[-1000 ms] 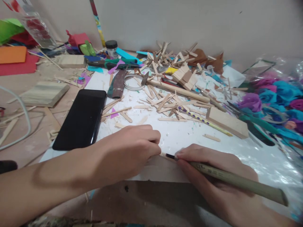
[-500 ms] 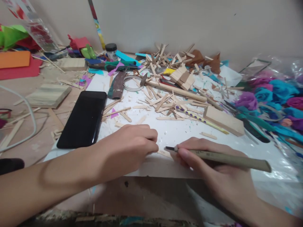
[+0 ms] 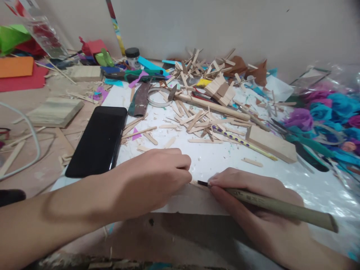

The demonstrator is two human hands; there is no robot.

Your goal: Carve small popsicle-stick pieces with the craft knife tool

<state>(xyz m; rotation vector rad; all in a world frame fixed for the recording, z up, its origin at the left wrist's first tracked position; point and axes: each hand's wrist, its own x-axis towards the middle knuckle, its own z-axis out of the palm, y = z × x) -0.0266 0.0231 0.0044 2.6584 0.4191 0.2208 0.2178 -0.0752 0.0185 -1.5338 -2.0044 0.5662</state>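
Where left hand [image 3: 152, 180] curls, stick [image 3: 194, 183] mostly hidden; knife [image 3: 270, 205] blade barely visible.

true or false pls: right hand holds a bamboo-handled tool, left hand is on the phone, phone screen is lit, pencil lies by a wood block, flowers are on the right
1. The right hand holds a bamboo-handled tool. True.
2. The left hand rests on the phone. False: it presses a small stick at the board's near edge, apart from the phone.
3. The phone screen is lit. False: it is dark.
4. A pencil lies beside a wood block. True.
5. Paper flowers lie at the right. True.
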